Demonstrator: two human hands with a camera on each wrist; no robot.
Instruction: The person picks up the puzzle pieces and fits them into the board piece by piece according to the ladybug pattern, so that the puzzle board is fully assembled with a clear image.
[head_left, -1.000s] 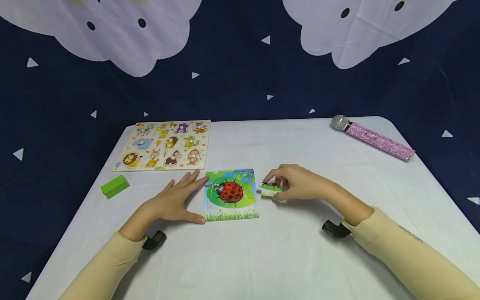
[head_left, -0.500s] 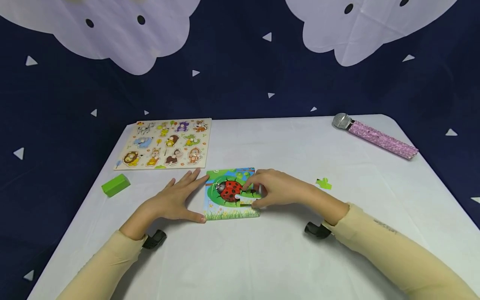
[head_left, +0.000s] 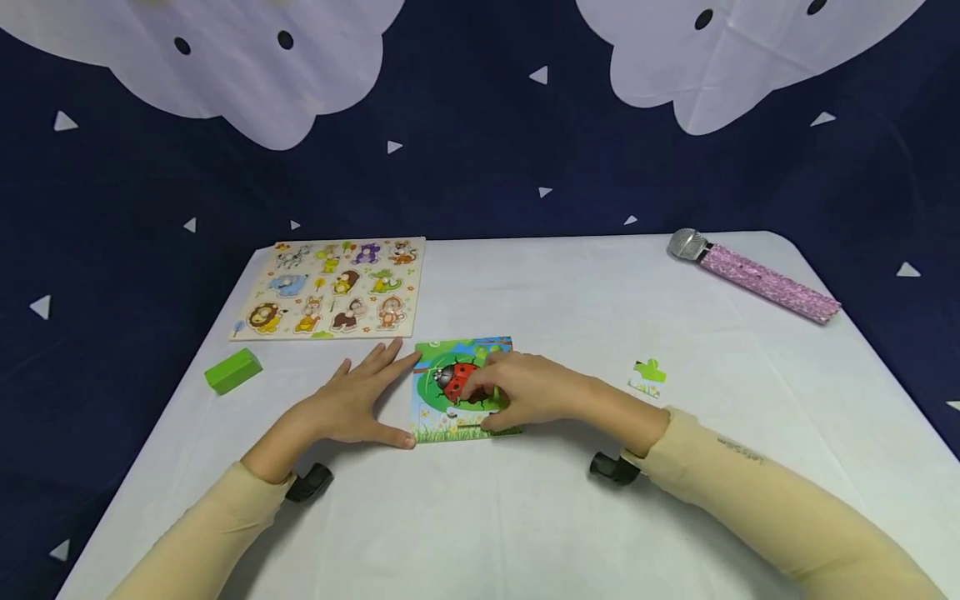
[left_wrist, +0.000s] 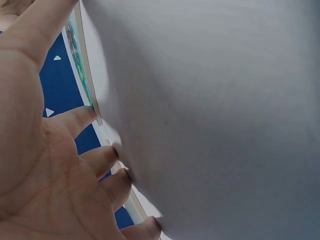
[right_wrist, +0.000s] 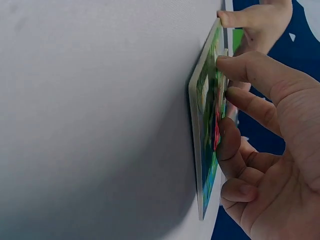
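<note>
A square ladybug jigsaw puzzle (head_left: 429,423) lies flat near the middle of the table. My left hand (head_left: 352,407) is spread on the table, its thumb and index fingertip touching the board's left edge. Over the right half of the puzzle, my right hand (head_left: 536,387) pinches a puzzle piece (head_left: 471,416), mostly hidden behind the fingers. In the right wrist view, the right fingers are at the board's face; whether the piece sits in a slot I cannot tell. Another loose puzzle piece (head_left: 649,372), green and white, lies to the right.
An animal puzzle board (head_left: 408,328) lies at the back left. Nearer the left edge is a green block (head_left: 233,371). A pink glittery microphone (head_left: 765,282) lies at the back right. White cloth covers the table; a dark blue curtain (head_left: 480,192) hangs behind.
My right hand has moved left with the piece, from beside the puzzle to over it, then slightly toward its lower edge. The loose piece at the right has come into view. My left hand stays.
</note>
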